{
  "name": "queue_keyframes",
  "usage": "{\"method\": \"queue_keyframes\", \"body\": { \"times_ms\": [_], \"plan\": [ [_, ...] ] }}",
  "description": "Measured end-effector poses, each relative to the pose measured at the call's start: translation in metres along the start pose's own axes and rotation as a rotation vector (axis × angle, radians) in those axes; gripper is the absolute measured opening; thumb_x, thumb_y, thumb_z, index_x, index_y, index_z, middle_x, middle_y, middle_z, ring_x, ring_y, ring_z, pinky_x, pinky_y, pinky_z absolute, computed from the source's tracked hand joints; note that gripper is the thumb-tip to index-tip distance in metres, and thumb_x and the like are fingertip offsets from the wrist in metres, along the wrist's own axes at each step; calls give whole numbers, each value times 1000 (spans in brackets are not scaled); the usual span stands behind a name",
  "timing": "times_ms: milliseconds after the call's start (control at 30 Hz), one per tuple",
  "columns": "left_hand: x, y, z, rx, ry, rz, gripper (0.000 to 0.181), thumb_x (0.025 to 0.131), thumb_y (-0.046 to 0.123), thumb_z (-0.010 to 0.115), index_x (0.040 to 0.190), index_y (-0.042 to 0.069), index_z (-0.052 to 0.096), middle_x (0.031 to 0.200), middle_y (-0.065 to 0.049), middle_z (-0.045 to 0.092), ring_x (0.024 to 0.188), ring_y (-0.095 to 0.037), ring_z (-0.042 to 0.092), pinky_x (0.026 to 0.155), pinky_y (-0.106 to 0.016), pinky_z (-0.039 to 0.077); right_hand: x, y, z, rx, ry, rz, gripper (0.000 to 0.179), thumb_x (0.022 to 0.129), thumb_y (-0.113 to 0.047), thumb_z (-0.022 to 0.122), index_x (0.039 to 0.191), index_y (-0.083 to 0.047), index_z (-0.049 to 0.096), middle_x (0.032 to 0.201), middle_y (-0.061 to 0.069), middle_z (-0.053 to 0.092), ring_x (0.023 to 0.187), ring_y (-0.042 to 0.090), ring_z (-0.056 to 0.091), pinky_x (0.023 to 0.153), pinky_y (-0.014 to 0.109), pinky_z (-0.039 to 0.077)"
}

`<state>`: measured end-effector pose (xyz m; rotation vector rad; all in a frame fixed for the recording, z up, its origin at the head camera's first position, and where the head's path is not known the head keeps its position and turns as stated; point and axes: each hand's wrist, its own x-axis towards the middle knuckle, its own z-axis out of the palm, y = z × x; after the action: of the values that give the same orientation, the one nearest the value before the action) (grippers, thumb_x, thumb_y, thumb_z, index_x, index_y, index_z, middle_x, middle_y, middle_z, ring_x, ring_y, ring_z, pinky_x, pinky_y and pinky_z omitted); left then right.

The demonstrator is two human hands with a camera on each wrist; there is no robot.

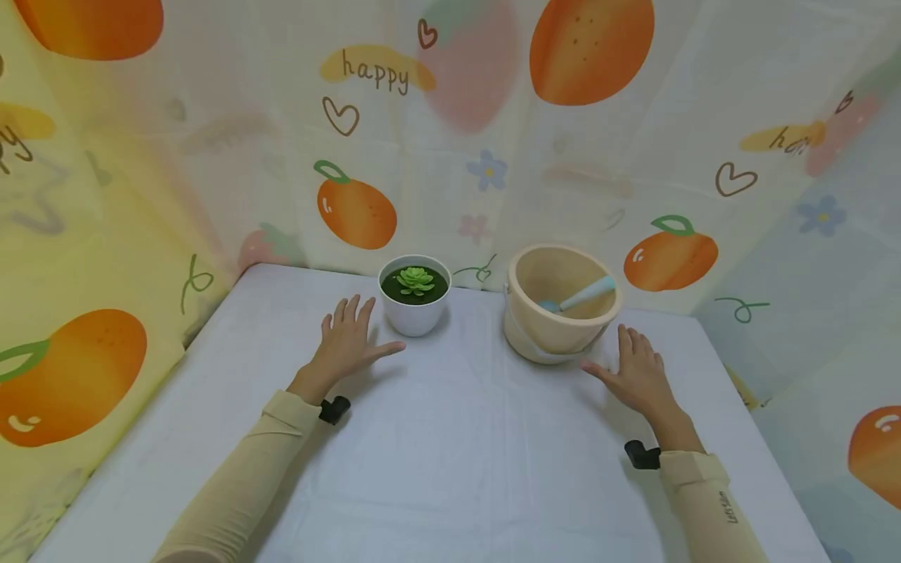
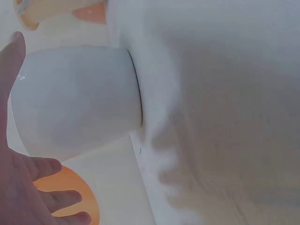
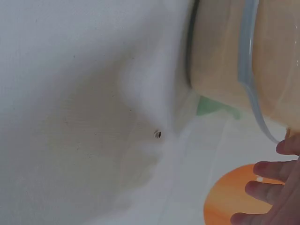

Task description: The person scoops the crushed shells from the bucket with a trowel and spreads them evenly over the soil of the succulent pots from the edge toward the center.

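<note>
A white pot (image 1: pixel 415 319) holds dark soil and a small green succulent (image 1: pixel 415 280) at the back of the table. My left hand (image 1: pixel 346 342) is just left and in front of it, fingers spread and thumb pointing right; the pot's side (image 2: pixel 79 93) fills the space beyond that hand in the left wrist view. To the right stands a beige bucket (image 1: pixel 524 332) with a pale handle (image 3: pixel 246 51) hanging down its front. A light blue tool (image 1: pixel 587 293) with a long handle leans inside, its lower end partly hidden. My right hand (image 1: pixel 639 375) is beside the bucket's right front, fingers extended, holding nothing.
A white cloth covers the table (image 1: pixel 450 453). Behind and on both sides hang fruit-printed curtains (image 1: pixel 436 156), close behind the pot and bucket. A black wrist camera (image 1: pixel 334 410) sits on the left wrist and another camera (image 1: pixel 642 455) on the right.
</note>
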<state>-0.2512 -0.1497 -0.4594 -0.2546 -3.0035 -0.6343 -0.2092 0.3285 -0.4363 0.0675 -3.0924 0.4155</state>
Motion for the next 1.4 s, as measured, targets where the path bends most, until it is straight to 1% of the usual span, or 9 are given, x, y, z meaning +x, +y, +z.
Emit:
{"method": "queue_keyframes", "body": {
  "times_ms": [100,233,367,467,600,700,833,1000,1400],
  "plan": [
    [1,1,0,-17,-10,-9,106,77,70,64,152,7,25,157,-26,21,145,-46,16,111,-68,16,0,-1,-1,4,6,-16,112,87,-70,53,151,11,11,152,37,19,140,55,18,108,74,18],
    [3,2,-3,-55,6,-12,106,78,68,65,153,5,23,158,-25,19,145,-45,15,111,-68,16,2,1,-5,7,57,-43,109,88,-66,55,150,13,12,150,39,22,138,55,22,108,71,21],
    [6,5,-7,-96,26,-11,108,78,67,67,153,4,22,159,-24,18,146,-44,15,111,-67,17,5,3,-11,40,94,-54,107,89,-63,56,150,13,12,150,39,23,137,55,23,109,69,21],
    [9,7,-11,-115,19,-13,108,79,65,66,154,4,19,160,-24,17,146,-44,15,112,-67,18,7,3,-15,61,101,-56,107,89,-63,56,151,12,11,150,39,22,137,55,23,110,69,21],
    [12,10,-17,-181,-5,-31,107,80,62,67,155,5,16,160,-24,15,147,-44,13,112,-68,17,8,0,-23,86,110,-61,104,90,-60,57,151,11,11,151,39,22,138,55,22,110,68,21],
    [14,13,-23,-235,2,-35,105,81,59,67,155,6,15,160,-23,15,148,-42,13,112,-67,18,9,-2,-29,106,115,-64,102,91,-58,56,151,11,10,151,38,21,138,55,22,110,68,22],
    [17,18,-27,-271,46,-18,103,82,57,68,155,6,16,160,-23,17,148,-40,15,112,-66,19,10,-2,-36,133,125,-64,101,92,-58,55,151,10,9,152,38,19,138,56,21,110,69,22],
    [20,25,-33,-294,73,5,103,81,57,68,155,6,18,160,-22,17,148,-40,15,113,-66,18,12,-2,-42,160,121,-54,100,93,-57,54,152,9,9,153,38,18,139,56,20,110,70,21],
    [36,44,-37,-354,91,83,114,74,78,60,155,9,19,161,-20,16,149,-37,14,116,-65,12,24,-11,-56,197,67,-2,97,95,-59,48,153,6,5,156,36,11,141,55,15,110,71,18]
  ]
}}
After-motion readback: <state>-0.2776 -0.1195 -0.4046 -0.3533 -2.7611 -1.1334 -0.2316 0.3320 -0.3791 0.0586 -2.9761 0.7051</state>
